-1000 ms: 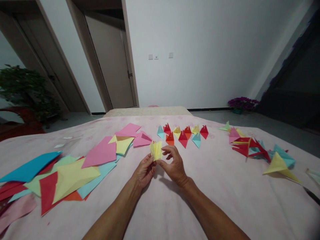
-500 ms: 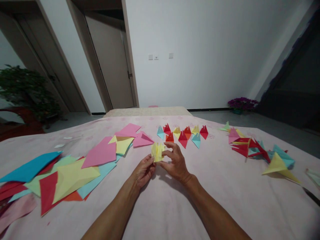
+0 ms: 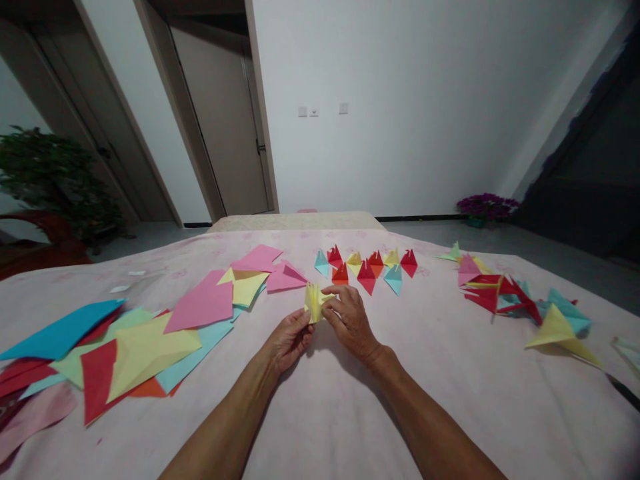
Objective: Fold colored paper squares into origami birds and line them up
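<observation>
A small folded yellow paper crane (image 3: 313, 304) is held up over the middle of the table, between my two hands. My left hand (image 3: 291, 339) pinches its lower left side between thumb and fingers. On the other side, my right hand (image 3: 349, 319) grips the crane's right part with thumb and index finger. Just beyond my hands stand several finished paper cranes in red, yellow, orange and light blue, among them a red crane (image 3: 367, 276) and a blue crane (image 3: 394, 279).
Loose coloured paper sheets spread over the left side, with a yellow sheet (image 3: 150, 347) and a pink sheet (image 3: 203, 303) on top. More folded pieces lie at the right, including a yellow one (image 3: 557, 333). A pale pink cloth (image 3: 320, 427) covers the table.
My right thumb and index finger have closed on the crane's right part, which now sticks out sideways. My left hand keeps its hold almost unmoved.
</observation>
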A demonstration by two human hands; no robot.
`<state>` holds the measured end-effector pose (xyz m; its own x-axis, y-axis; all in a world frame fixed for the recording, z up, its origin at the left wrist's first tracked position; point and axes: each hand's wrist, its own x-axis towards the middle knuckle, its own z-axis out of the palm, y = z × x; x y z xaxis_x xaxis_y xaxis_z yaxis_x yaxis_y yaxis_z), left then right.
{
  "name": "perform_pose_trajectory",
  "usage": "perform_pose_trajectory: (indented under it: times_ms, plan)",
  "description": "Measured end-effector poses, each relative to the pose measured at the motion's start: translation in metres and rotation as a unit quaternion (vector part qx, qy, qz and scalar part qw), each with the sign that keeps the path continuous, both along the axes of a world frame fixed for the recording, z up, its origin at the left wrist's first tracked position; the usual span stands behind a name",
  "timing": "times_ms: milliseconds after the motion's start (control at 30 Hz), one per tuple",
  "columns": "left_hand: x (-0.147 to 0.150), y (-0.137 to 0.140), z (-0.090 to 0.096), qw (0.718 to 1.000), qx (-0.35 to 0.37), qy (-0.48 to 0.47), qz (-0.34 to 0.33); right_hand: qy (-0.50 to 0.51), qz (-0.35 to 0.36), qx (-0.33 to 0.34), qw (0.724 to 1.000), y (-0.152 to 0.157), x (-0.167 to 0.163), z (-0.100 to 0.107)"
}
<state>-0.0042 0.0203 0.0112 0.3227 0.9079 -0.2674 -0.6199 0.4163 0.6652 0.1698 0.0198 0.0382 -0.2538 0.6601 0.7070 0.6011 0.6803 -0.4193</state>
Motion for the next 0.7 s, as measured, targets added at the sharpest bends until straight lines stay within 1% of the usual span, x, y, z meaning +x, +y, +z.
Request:
perform_pose_trajectory:
  times_ms: [133,333,700]
  plan:
    - [0.001,-0.001,0.001,1.000,0.014,0.011,-0.005,0.006,-0.020,-0.006,1.000,0.000,-0.002,-0.001]
    - [0.004,-0.004,0.003,0.999,0.032,0.028,-0.005,0.034,-0.073,0.009,0.997,-0.002,-0.006,-0.003]
    - [0.011,-0.006,-0.005,0.996,0.077,0.049,-0.001,0.049,-0.173,0.047,0.982,-0.011,-0.015,-0.004]
